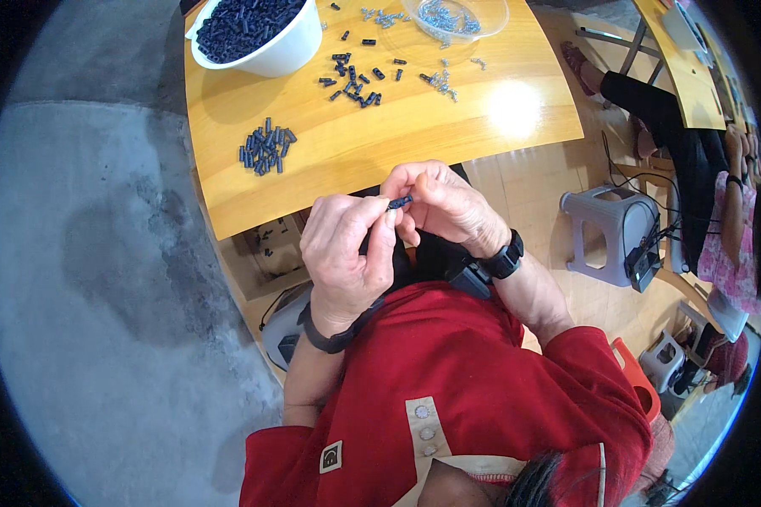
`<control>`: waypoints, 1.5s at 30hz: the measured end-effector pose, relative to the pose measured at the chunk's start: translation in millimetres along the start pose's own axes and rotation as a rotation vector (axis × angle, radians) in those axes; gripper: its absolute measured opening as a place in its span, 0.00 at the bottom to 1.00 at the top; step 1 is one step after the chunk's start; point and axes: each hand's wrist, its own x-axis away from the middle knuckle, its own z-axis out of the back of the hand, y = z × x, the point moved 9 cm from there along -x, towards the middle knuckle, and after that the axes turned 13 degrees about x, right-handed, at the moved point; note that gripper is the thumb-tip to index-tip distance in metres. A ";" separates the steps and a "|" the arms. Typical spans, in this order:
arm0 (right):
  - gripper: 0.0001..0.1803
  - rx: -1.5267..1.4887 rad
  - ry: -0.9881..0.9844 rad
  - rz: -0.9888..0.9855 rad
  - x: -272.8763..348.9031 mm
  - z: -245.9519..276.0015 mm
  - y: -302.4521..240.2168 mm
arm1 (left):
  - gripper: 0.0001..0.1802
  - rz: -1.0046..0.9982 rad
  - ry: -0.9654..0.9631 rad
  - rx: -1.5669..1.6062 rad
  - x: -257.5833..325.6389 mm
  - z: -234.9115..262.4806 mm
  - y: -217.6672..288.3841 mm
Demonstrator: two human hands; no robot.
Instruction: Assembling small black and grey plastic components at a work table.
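Observation:
Just off the table's near edge, a small black cylindrical part [400, 203] lies between my two hands. My left hand [345, 249] pinches its left end between thumb and forefinger. On its other end are the curled fingers of my right hand [445, 208], closed around the tip. Whether a smaller piece is also in the right fingertips cannot be made out. Ahead on the wooden table, a heap of black cylindrical parts [266, 148] sits at left, and a looser scatter of black parts [353, 82] lies farther back. Small silvery pieces, apparently screws [445, 84], lie right of these.
A white tub [289, 46] full of black parts stands at the table's [380, 139] back left, and a clear bowl [487, 25] of silvery pieces at the back. To the right are a grey plastic stool [596, 221], cables, and another person [740, 224] at another table.

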 end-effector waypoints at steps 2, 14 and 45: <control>0.23 0.014 0.004 -0.022 -1.2 0.2 0.8 | 0.07 -0.053 -0.035 -0.052 -2.7 -3.1 6.1; 0.14 0.144 0.101 -0.123 6.0 2.1 -1.1 | 0.12 -0.126 -0.133 -0.297 1.5 -13.5 4.7; 0.13 0.749 0.549 0.026 -30.1 38.7 -29.7 | 0.07 0.207 0.241 -0.383 -17.3 76.6 -98.3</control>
